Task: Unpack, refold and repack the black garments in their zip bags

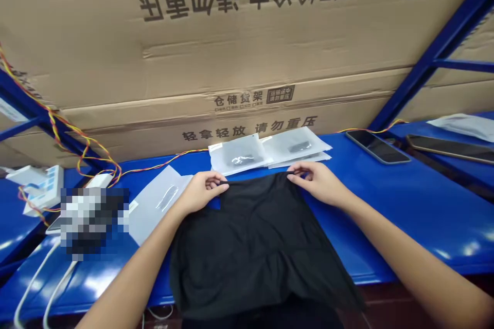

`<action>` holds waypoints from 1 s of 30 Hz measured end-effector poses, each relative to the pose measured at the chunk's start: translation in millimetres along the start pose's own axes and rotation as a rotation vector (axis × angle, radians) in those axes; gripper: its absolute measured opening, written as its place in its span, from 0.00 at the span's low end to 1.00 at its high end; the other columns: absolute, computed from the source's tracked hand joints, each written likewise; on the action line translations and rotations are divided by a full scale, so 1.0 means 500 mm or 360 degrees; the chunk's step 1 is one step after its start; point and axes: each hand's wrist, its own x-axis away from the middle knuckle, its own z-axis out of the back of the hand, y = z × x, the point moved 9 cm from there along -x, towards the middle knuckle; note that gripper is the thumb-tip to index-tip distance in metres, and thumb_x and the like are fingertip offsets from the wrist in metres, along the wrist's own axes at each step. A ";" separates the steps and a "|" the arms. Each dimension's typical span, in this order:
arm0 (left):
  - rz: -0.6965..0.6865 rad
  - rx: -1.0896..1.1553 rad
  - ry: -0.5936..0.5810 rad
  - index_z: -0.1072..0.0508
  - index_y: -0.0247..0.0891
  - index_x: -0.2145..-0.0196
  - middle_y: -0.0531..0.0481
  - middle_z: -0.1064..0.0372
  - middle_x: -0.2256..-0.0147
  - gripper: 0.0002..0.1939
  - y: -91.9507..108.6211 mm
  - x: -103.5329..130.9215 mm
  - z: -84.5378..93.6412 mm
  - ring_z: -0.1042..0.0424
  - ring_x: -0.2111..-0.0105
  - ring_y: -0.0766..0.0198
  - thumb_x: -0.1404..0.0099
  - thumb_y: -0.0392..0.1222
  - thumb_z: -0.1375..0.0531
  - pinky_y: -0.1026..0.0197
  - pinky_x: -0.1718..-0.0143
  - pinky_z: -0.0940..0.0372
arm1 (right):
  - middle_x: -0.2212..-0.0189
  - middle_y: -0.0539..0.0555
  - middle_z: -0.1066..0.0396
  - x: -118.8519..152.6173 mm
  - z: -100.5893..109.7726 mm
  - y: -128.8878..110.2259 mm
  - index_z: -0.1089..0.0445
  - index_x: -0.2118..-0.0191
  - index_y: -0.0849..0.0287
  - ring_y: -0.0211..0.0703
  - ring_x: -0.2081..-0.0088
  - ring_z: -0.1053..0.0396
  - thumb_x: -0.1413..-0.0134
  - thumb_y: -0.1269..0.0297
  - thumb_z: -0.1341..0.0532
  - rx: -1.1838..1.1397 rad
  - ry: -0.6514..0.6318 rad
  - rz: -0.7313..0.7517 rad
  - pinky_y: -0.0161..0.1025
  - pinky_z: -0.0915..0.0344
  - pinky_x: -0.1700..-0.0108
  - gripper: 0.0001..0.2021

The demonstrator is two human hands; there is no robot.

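The 2 hands [201, 193] [317, 183] pinch a black garment [250, 241] by its top edge over the blue shelf [389, 200].

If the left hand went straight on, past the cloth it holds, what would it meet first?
Probably the middle frosted bag, lying just beyond the black cloth, though depth is unclear from this one view.

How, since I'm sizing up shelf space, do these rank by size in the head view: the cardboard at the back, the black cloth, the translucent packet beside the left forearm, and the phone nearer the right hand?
1. Cardboard
2. Black cloth, nearer the camera
3. Translucent packet, though partly hidden
4. Phone
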 end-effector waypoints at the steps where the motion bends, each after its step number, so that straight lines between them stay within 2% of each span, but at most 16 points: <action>1: -0.0016 -0.0002 0.0011 0.20 0.36 0.63 0.50 0.25 0.73 0.21 0.009 0.003 0.007 0.28 0.73 0.62 0.38 0.59 0.33 0.62 0.70 0.31 | 0.65 0.58 0.21 0.001 0.003 -0.006 0.25 0.64 0.56 0.52 0.63 0.24 0.46 0.45 0.35 -0.0031 0.0008 0.0011 0.48 0.26 0.61 0.17; 4: -0.0085 -0.0037 0.0088 0.19 0.38 0.64 0.48 0.21 0.68 0.17 0.051 0.027 0.037 0.25 0.68 0.60 0.38 0.56 0.32 0.59 0.65 0.29 | 0.62 0.59 0.20 0.020 0.022 -0.042 0.27 0.62 0.55 0.55 0.59 0.22 0.45 0.45 0.35 -0.0099 0.0032 0.0076 0.51 0.24 0.56 0.18; 7: -0.0269 -0.0130 0.0206 0.19 0.41 0.66 0.47 0.18 0.63 0.10 0.110 0.084 0.057 0.23 0.61 0.56 0.34 0.49 0.34 0.55 0.56 0.27 | 0.57 0.58 0.19 0.072 0.041 -0.084 0.26 0.61 0.53 0.55 0.52 0.22 0.41 0.50 0.36 -0.0080 0.0035 0.0194 0.53 0.26 0.46 0.12; 9: -0.0464 -0.0256 0.0221 0.19 0.42 0.67 0.47 0.18 0.63 0.08 0.148 0.136 0.046 0.22 0.59 0.56 0.30 0.43 0.37 0.53 0.53 0.27 | 0.53 0.57 0.19 0.120 0.043 -0.101 0.25 0.62 0.52 0.56 0.48 0.22 0.38 0.55 0.37 0.0022 0.0003 0.0303 0.55 0.28 0.40 0.08; 11: -0.0602 -0.0418 0.0122 0.19 0.42 0.66 0.47 0.18 0.62 0.08 0.169 0.187 0.010 0.22 0.58 0.56 0.29 0.39 0.37 0.52 0.52 0.26 | 0.50 0.57 0.19 0.169 0.031 -0.104 0.23 0.62 0.52 0.57 0.41 0.25 0.36 0.60 0.40 0.0183 -0.0095 0.0401 0.58 0.30 0.37 0.08; 14: -0.0616 -0.0664 -0.0003 0.19 0.43 0.64 0.46 0.18 0.54 0.06 0.172 0.251 -0.039 0.22 0.50 0.52 0.29 0.38 0.36 0.49 0.48 0.25 | 0.44 0.56 0.21 0.239 0.016 -0.099 0.20 0.54 0.51 0.58 0.33 0.33 0.33 0.65 0.44 0.0374 -0.0201 0.0510 0.62 0.32 0.34 0.14; 17: -0.0648 -0.0814 0.0137 0.18 0.44 0.59 0.44 0.20 0.47 0.06 0.183 0.315 -0.044 0.23 0.43 0.50 0.27 0.41 0.37 0.46 0.43 0.25 | 0.37 0.56 0.26 0.310 0.023 -0.106 0.24 0.40 0.48 0.58 0.30 0.37 0.31 0.61 0.41 0.0529 -0.0151 0.0565 0.62 0.33 0.33 0.18; 19: -0.0755 -0.0894 0.0244 0.19 0.42 0.54 0.41 0.20 0.47 0.09 0.195 0.368 -0.044 0.22 0.44 0.49 0.27 0.47 0.36 0.48 0.45 0.23 | 0.33 0.56 0.31 0.358 0.019 -0.106 0.31 0.32 0.44 0.61 0.31 0.36 0.36 0.56 0.33 0.0669 -0.0179 0.0578 0.59 0.29 0.35 0.28; 21: -0.0883 -0.1013 0.0312 0.20 0.41 0.49 0.39 0.19 0.48 0.14 0.197 0.425 -0.055 0.20 0.46 0.48 0.28 0.48 0.34 0.50 0.46 0.22 | 0.33 0.54 0.32 0.405 0.010 -0.102 0.35 0.29 0.40 0.62 0.34 0.32 0.40 0.56 0.29 0.0759 -0.0221 0.0668 0.57 0.25 0.39 0.35; 24: -0.0918 -0.1063 0.0421 0.24 0.44 0.39 0.41 0.19 0.48 0.17 0.170 0.494 -0.067 0.20 0.45 0.49 0.23 0.40 0.42 0.47 0.42 0.24 | 0.38 0.50 0.25 0.451 0.012 -0.088 0.30 0.33 0.36 0.58 0.38 0.26 0.35 0.65 0.36 0.0682 -0.0158 0.0791 0.55 0.23 0.40 0.27; 26: -0.0856 -0.0959 0.0546 0.26 0.48 0.37 0.43 0.18 0.49 0.21 0.147 0.518 -0.055 0.19 0.46 0.50 0.22 0.36 0.46 0.46 0.41 0.25 | 0.45 0.49 0.20 0.455 0.029 -0.076 0.23 0.40 0.37 0.55 0.43 0.22 0.34 0.68 0.40 0.0549 -0.0040 0.0719 0.51 0.21 0.44 0.22; 28: -0.0782 -0.0842 0.0670 0.22 0.50 0.42 0.46 0.16 0.54 0.18 0.135 0.519 -0.030 0.17 0.52 0.52 0.23 0.37 0.44 0.50 0.44 0.23 | 0.52 0.51 0.17 0.439 0.050 -0.070 0.19 0.48 0.41 0.54 0.50 0.19 0.33 0.65 0.40 0.0409 0.0096 0.0556 0.47 0.19 0.51 0.15; 30: -0.0659 -0.0748 0.0738 0.17 0.49 0.51 0.50 0.15 0.59 0.12 0.130 0.488 0.004 0.15 0.59 0.56 0.26 0.39 0.40 0.56 0.49 0.21 | 0.58 0.53 0.18 0.407 0.069 -0.069 0.18 0.52 0.44 0.52 0.56 0.19 0.32 0.58 0.38 0.0300 0.0238 0.0353 0.44 0.20 0.55 0.10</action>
